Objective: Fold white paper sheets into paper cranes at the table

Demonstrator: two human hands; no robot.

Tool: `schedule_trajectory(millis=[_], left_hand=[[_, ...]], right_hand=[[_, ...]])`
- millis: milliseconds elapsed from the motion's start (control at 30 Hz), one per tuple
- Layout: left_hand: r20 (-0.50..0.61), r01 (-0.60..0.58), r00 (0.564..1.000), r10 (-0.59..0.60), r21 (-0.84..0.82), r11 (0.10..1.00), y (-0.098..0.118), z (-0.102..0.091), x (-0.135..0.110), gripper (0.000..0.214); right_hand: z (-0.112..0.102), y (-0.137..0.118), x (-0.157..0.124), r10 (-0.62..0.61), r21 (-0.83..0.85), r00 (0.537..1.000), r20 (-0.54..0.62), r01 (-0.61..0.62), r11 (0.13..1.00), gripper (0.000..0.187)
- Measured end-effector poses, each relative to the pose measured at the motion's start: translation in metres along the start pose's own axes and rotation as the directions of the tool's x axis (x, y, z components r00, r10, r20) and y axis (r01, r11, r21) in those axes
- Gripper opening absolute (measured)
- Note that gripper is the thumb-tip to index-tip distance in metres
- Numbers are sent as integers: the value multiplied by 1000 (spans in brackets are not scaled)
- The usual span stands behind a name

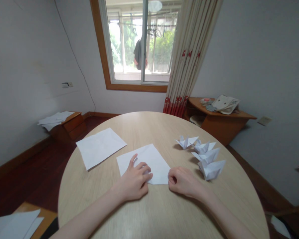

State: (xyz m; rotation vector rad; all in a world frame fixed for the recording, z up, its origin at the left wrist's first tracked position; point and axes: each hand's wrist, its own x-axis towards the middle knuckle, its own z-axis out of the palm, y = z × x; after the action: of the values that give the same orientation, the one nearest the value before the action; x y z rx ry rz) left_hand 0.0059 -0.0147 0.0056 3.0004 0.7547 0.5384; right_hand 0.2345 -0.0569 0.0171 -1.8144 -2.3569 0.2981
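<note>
A white sheet of paper point(155, 162) lies on the round table in front of me. My left hand point(137, 177) rests on its lower left part, fingers spread and slightly bent, the index finger raised. At the sheet's right edge, my right hand point(180, 181) is curled into a fist on its side, touching or just beside the paper. No object shows inside the fist; whether it covers a bit of the edge I cannot tell. Several folded white paper cranes point(211, 169) stand in a row to the right of my right hand.
Another white sheet point(101, 147) lies at the left of the round wooden table point(144, 127). More papers point(17, 224) lie on a seat at lower left. A low cabinet point(72, 124) and a corner desk point(221, 124) stand beyond the table, below a curtained window point(126, 49).
</note>
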Motion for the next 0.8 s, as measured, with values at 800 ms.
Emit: schedule_trajectory(millis=[800], left_hand=[[-216, 81, 975, -60, 88, 993, 10, 26, 5, 20]], right_hand=[[-18, 10, -4, 179, -8, 975, 134, -179, 984, 16]])
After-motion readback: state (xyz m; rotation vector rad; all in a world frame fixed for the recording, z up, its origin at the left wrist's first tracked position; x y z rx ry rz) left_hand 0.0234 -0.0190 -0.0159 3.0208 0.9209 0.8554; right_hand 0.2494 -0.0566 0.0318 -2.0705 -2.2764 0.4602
